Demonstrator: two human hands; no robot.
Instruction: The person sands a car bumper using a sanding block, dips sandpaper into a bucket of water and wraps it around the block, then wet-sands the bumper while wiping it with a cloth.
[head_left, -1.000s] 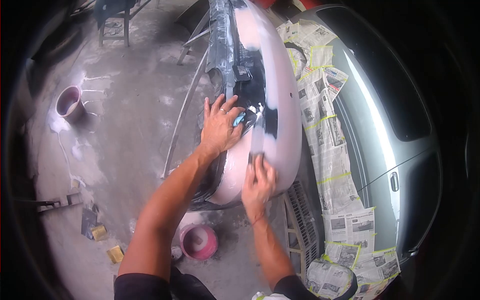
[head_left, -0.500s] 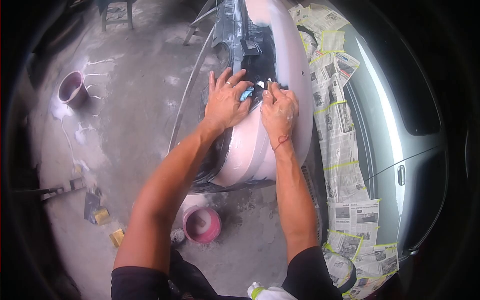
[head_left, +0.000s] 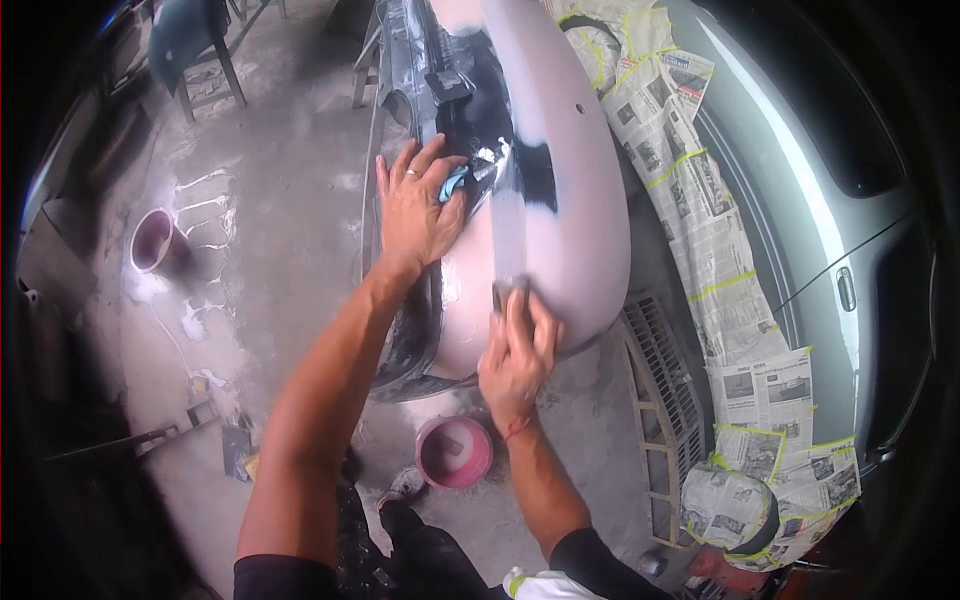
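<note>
A car bumper [head_left: 585, 235], mostly pale pink with black and bluish-grey patches, stretches away in front of me. My left hand [head_left: 420, 210] rests at its inner edge, fingers spread, with a crumpled blue cloth [head_left: 454, 183] held between thumb and forefinger. Lower on the outer face, my right hand [head_left: 520, 350] pinches a small dark folded piece of sandpaper [head_left: 512, 290] against the surface. A dull grey streak [head_left: 509, 230] runs along the bumper above it. White wet spots shine on the black patch [head_left: 480, 110].
Below the bumper stands a pink bucket [head_left: 455, 452] of cloudy liquid; another bucket [head_left: 158, 242] is at left. A car [head_left: 780, 200] masked with newspaper [head_left: 690, 200] lines the right side. A slatted grille [head_left: 665, 400] lies between. Stools [head_left: 215, 80] stand behind.
My right hand has slid down the bumper towards me with the sandpaper, from beside my left hand. My left hand stays at the inner edge with the cloth. The view has shifted.
</note>
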